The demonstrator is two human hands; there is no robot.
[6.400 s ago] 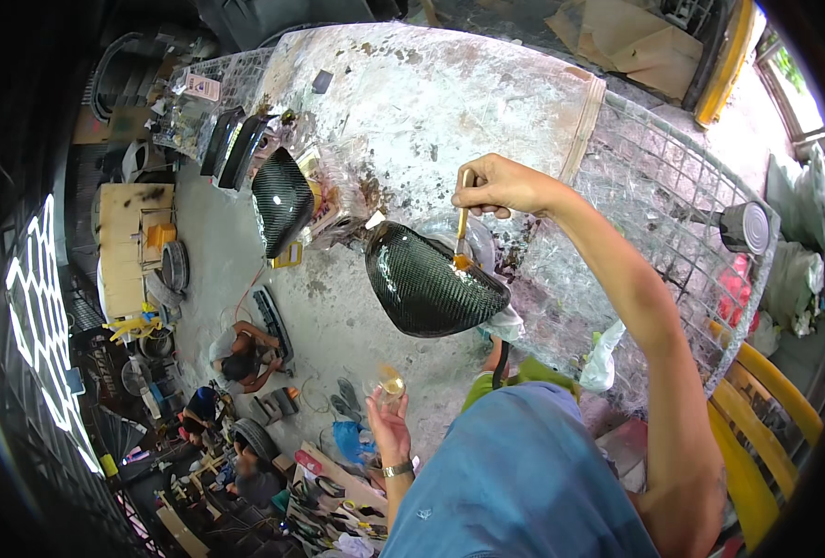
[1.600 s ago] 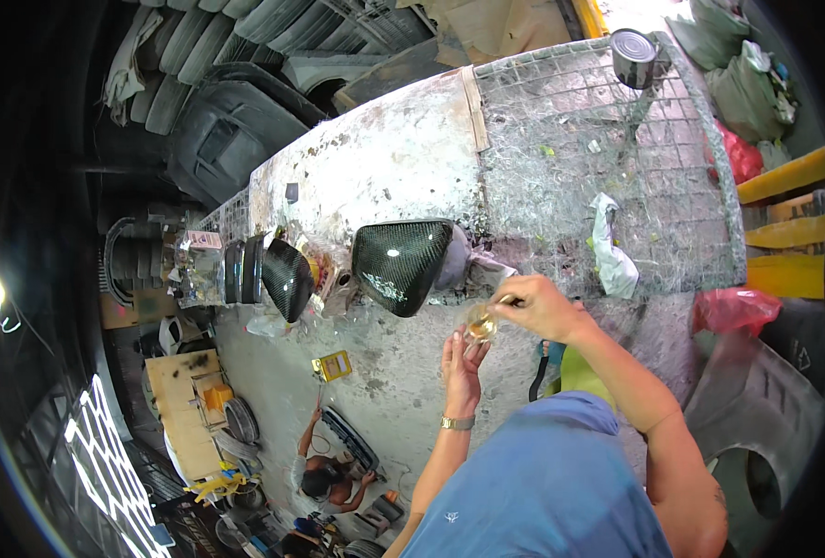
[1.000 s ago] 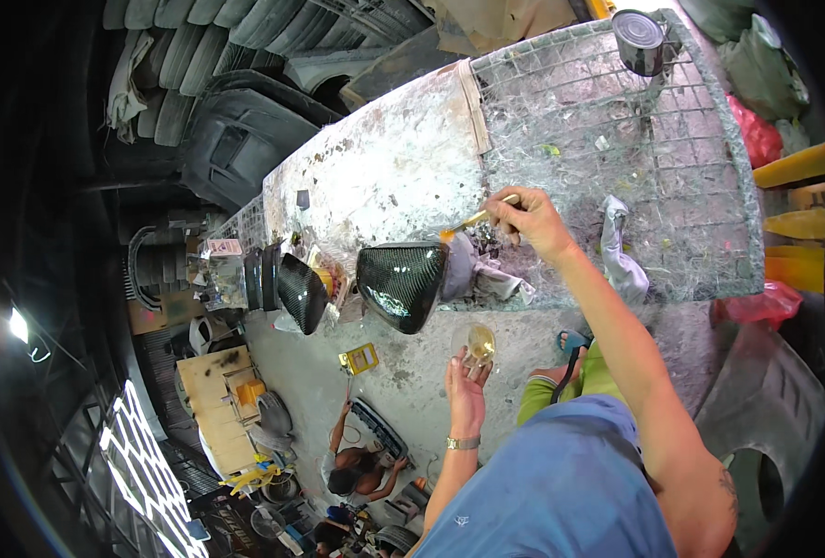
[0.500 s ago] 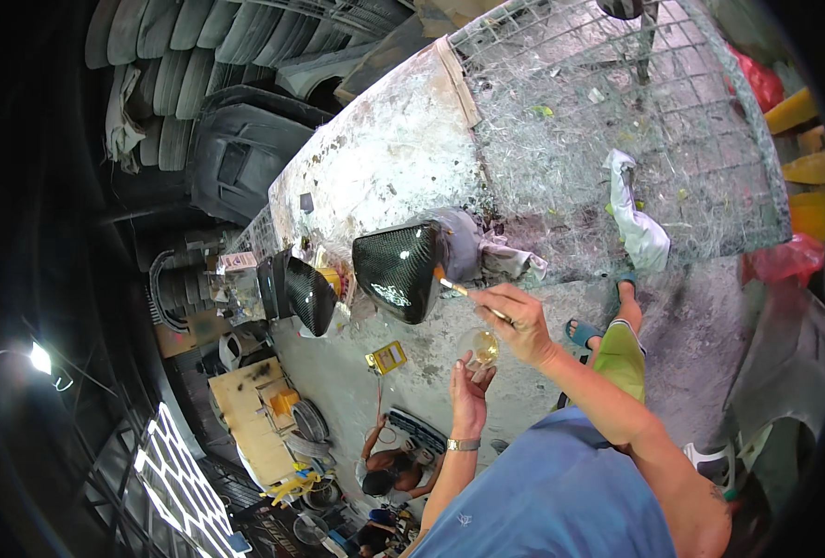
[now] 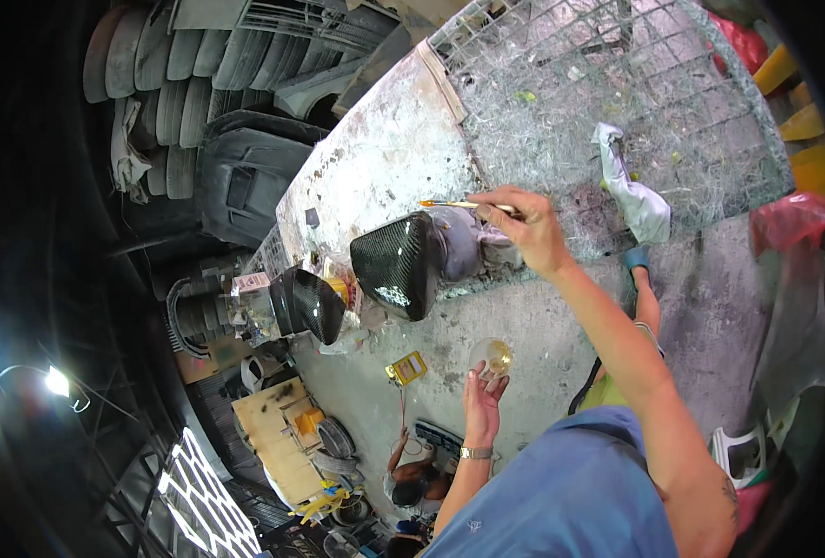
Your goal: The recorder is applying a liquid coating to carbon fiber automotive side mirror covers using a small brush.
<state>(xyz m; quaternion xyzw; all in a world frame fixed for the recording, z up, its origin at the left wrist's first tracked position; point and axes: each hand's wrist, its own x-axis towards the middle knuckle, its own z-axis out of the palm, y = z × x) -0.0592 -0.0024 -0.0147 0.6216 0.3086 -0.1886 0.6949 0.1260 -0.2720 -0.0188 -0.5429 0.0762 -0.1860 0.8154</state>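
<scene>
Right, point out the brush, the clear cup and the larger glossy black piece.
Brush [image 5: 459,204]: head view, on its pale handle.
Clear cup [image 5: 490,355]: head view, near its visible middle.
Larger glossy black piece [image 5: 391,263]: head view, middle of its broad woven-patterned face.

Long stained white-and-grey worktable [image 5: 375,153], glossy black weave-patterned curved shell [image 5: 392,263] at its edge, crumpled whitish bundle [image 5: 643,206], small dark square scrap [image 5: 312,217].

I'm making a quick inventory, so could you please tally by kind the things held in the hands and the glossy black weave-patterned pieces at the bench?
Brush, in the right hand: 1
Clear cup, in the left hand: 1
Weave-patterned pieces, a larger piece and a smaller piece: 2
Total: 4
</scene>
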